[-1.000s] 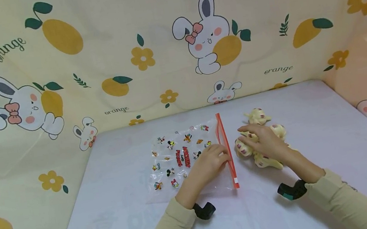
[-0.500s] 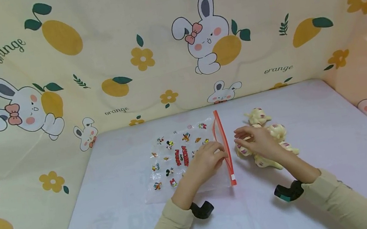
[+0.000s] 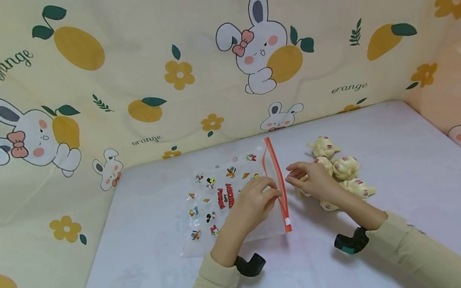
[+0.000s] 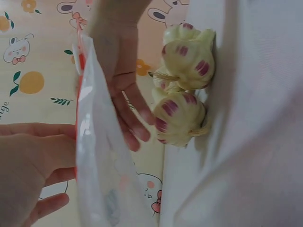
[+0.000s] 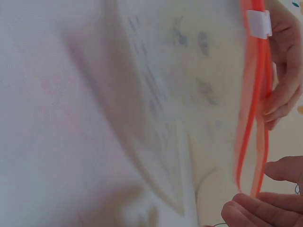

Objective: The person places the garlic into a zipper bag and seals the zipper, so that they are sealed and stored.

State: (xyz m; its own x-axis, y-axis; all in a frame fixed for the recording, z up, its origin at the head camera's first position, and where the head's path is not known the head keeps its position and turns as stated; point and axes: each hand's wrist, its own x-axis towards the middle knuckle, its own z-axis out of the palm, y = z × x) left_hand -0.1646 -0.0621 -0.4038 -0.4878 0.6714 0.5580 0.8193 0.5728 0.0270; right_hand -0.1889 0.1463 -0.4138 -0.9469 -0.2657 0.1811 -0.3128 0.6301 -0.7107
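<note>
My left hand (image 3: pixel 256 203) pinches the red zip edge of a clear zip bag (image 3: pixel 205 216) printed with cartoon figures. The bag's mouth faces right, with its two strips parted in the right wrist view, where a white slider (image 5: pixel 259 23) sits on them. My right hand (image 3: pixel 316 182) hovers just right of the mouth, holding nothing, its fingers loosely bent. A small gap separates its fingertips from the zip in the head view. Several garlic bulbs (image 3: pixel 346 167) with purple patches lie beyond and under that hand; in the left wrist view the nearest bulb (image 4: pixel 180 118) appears beside its fingers.
A white cloth covers the table (image 3: pixel 137 236). Behind it and at both sides hangs a patterned curtain (image 3: pixel 197 30) with rabbits and oranges. Black camera mounts (image 3: pixel 251 265) project from both wrists.
My right hand has moved left, off the garlic and toward the bag's mouth, with nothing in it. My left hand has drawn the zip edge slightly left, and the mouth gapes more.
</note>
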